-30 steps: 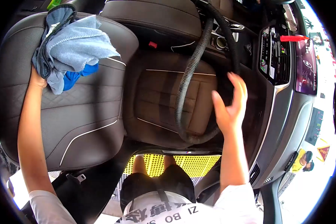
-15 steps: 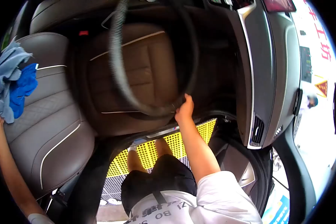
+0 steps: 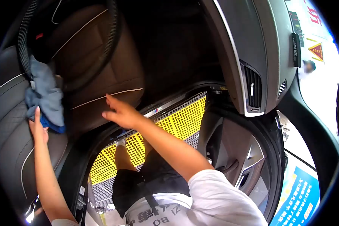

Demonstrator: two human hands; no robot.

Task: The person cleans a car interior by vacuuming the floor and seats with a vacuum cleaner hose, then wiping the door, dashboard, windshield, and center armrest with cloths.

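Note:
My left hand grips a bundled grey-blue cloth in front of the seat backrest. The edge of a bright blue cloth shows beneath it. A ribbed flexible hose hangs in a loop over the brown leather seat cushion; its left stretch runs down to the grey-blue cloth. Over the cushion's near edge is my right hand, its thumb and fingers apart and nothing in it.
The dashboard end with an air vent rises on the right. An open car door stands near my right side. Below the door sill lies yellow and grey floor grating. A red buckle sits beyond the cushion.
My right hand has let go of the hose and moved left. My left hand has brought the cloths right, toward the cushion. The hose loop has shifted left, and the view has turned.

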